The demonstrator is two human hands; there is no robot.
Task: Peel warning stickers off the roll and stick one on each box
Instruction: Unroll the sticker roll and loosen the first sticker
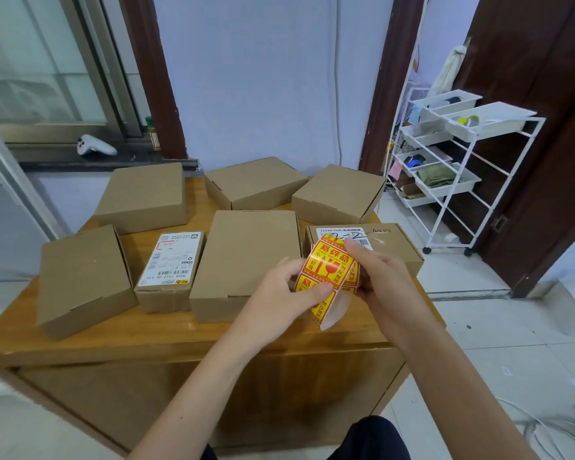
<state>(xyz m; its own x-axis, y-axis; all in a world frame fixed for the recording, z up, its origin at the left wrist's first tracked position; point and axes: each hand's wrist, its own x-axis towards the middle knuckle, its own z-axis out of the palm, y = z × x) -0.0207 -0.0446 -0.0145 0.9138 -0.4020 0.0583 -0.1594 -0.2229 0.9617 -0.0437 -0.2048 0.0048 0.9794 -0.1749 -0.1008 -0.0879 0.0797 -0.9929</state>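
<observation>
7 boxes sit on the wooden table, none with a warning sticker yet. The left hand pinches the sticker strip; the right hand grips the roll and lifts a sticker's top edge. Pulled unevenly, the sticker could tear or curl onto itself.

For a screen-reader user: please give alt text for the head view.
Both hands, left hand and right hand, hold a yellow-and-red sticker roll over a wooden table bearing seven cardboard boxes, none stickered yet.
</observation>
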